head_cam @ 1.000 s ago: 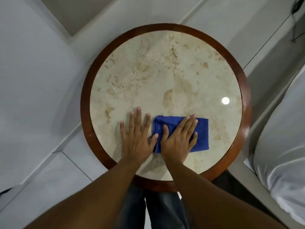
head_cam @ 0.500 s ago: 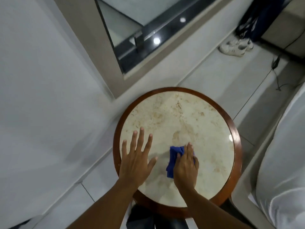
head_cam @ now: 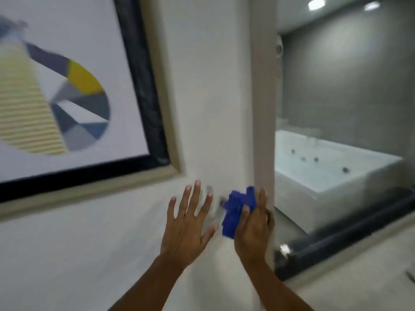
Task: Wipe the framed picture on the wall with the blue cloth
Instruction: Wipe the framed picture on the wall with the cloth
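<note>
The framed picture [head_cam: 74, 104] hangs on the white wall at the upper left, with a black inner border, a beige outer frame and a grey, yellow and blue geometric print. My right hand [head_cam: 253, 227] is raised in front of the wall, below and to the right of the frame's lower right corner, and holds the bunched blue cloth [head_cam: 238, 209]. My left hand [head_cam: 188, 225] is beside it, fingers spread, holding nothing. Neither hand touches the picture. The frame is blurred by motion.
To the right a wall edge [head_cam: 262, 108] borders a glass window with a dark sill [head_cam: 350, 241]. Behind the glass stands a white bathtub [head_cam: 332, 167] against a grey wall. Bare white wall [head_cam: 78, 254] spreads below the picture.
My view swung up from the round marble table to the wall. My right hand gathered the blue cloth off the table and both hands rose in front of the wall.
</note>
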A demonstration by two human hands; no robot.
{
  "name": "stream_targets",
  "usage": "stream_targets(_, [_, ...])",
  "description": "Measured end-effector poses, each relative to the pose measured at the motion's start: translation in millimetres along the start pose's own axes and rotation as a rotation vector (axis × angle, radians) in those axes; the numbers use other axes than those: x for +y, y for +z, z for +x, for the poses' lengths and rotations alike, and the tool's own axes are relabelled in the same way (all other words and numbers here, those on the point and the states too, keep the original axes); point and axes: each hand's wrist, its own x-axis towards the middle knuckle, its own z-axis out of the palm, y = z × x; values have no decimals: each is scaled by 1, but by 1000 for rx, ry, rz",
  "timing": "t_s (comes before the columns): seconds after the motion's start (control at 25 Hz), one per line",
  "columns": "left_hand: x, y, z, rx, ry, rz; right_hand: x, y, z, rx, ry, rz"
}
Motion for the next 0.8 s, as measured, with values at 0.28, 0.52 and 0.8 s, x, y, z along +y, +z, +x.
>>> stream_targets(0.28, [-154,-174,118,379,-62,321,-293,41,192,316,-391,488])
stream_targets(0.52, [-221,-208,149,333,-234,372,-391,87,254,205,-654,11])
stream_targets(0.8, [-239,-185,150,408,-182,406,-303,143,192,150,-826,-140])
